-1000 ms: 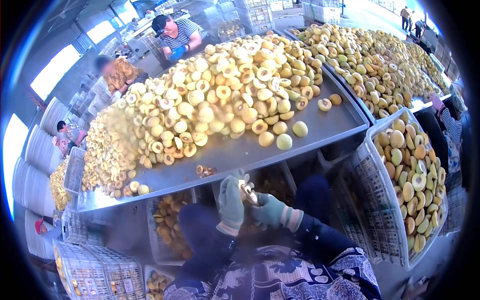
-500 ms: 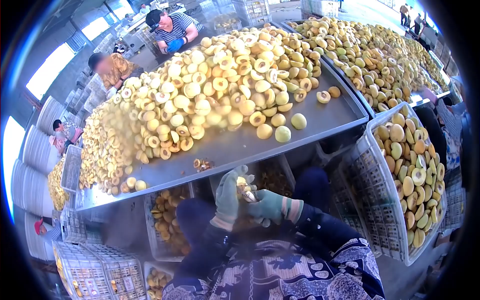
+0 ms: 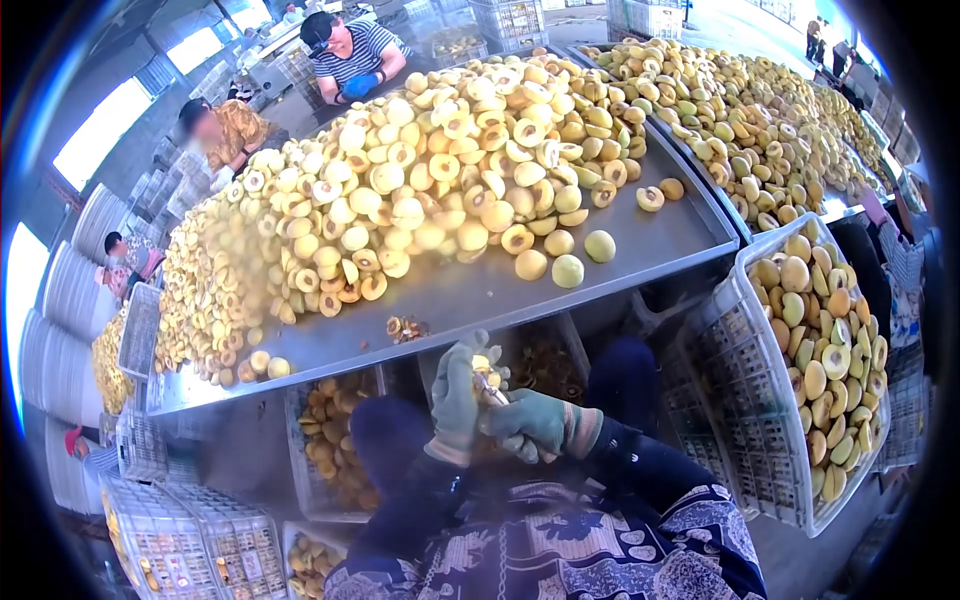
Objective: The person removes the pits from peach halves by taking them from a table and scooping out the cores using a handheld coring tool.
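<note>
My gloved left hand [image 3: 458,392] is closed around a yellow fruit piece [image 3: 486,372], just in front of the metal table's near edge. Against that piece, my gloved right hand [image 3: 535,420] grips a small metal tool [image 3: 495,395], whose shape is partly hidden by the fingers. Beyond both hands, halved yellow fruit [image 3: 420,190] lies heaped on the metal table [image 3: 450,300]. A small pile of brown scraps [image 3: 405,329] rests near the table's edge.
A crate [image 3: 800,500] full of fruit halves stands at the right. Below the table are a crate of fruit [image 3: 340,440] and a container of dark scraps [image 3: 545,365]. Stacked crates [image 3: 200,535] stand lower left. Two people [image 3: 355,55] [image 3: 235,135] work across the table.
The fruit piece and both hands have shifted slightly, and my right hand has turned a little around the tool. Across the table, the coworker's blue-gloved hands have moved.
</note>
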Demonstrator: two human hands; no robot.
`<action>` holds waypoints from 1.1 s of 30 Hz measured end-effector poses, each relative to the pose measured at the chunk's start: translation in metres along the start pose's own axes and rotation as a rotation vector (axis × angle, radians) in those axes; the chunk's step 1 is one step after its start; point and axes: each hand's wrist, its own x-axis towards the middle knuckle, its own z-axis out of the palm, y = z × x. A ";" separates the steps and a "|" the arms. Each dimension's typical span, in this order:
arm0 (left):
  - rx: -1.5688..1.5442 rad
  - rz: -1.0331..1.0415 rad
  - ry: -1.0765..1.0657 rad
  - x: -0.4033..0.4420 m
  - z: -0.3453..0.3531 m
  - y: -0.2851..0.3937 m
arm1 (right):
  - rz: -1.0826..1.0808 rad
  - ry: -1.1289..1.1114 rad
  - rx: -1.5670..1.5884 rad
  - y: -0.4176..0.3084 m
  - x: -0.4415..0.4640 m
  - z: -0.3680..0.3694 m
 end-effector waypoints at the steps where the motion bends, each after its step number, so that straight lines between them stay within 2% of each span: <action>1: -0.028 0.029 -0.016 0.000 -0.003 -0.004 | -0.019 -0.064 0.124 0.000 -0.004 0.006; 5: -0.025 0.018 -0.015 0.000 0.003 0.002 | -0.017 -0.200 0.512 0.011 0.006 0.011; 7: 0.007 0.049 -0.040 0.002 0.004 0.005 | -0.030 -0.340 0.633 0.021 0.015 0.002; 9: -0.023 0.062 0.045 0.001 0.012 0.016 | -0.082 -0.505 0.698 0.025 0.016 0.003; 10: -0.039 0.071 0.086 0.001 0.014 0.022 | -0.117 -0.489 0.668 0.025 0.013 0.006; 11: 0.085 0.240 0.068 0.013 -0.013 0.009 | -0.150 -0.475 0.635 0.024 0.010 0.008; 12: 0.090 0.237 0.106 0.018 -0.028 0.022 | -0.183 -0.462 0.597 0.021 0.008 0.007; 13: 0.095 0.233 0.144 0.024 -0.044 0.035 | -0.207 -0.368 0.434 0.020 0.008 0.000; 14: 0.123 0.388 0.210 0.026 -0.060 0.040 | -0.183 -0.250 0.450 0.019 0.011 -0.006; 16: 0.370 0.547 0.274 0.034 -0.102 0.070 | -0.124 -0.013 0.485 0.020 0.024 -0.020; 17: 0.669 0.573 0.310 0.036 -0.134 0.085 | -0.147 0.006 0.568 0.024 0.032 -0.027; 18: 1.187 0.493 0.405 0.033 -0.149 0.108 | -0.062 0.015 0.476 0.033 0.037 -0.046; 19: 1.724 0.415 0.464 0.025 -0.152 0.126 | -0.072 0.052 0.449 0.035 0.039 -0.050; 22: 2.063 0.309 0.545 0.042 -0.142 0.138 | -0.075 0.123 0.434 0.039 0.045 -0.055; 25: 1.625 0.243 0.094 0.094 -0.082 0.120 | -0.103 0.209 0.378 0.030 0.040 -0.051; 27: 1.513 0.409 -0.243 0.121 -0.043 0.085 | -0.159 0.259 0.328 0.025 0.032 -0.049; 29: 1.300 0.383 -0.305 0.161 -0.003 0.034 | -0.191 0.276 0.368 0.025 0.029 -0.055; 31: 1.561 0.447 -0.357 0.192 0.028 -0.008 | -0.187 0.308 0.317 0.031 0.028 -0.068; 33: 1.711 0.329 -0.400 0.203 0.061 -0.026 | -0.205 0.342 0.370 0.030 0.023 -0.068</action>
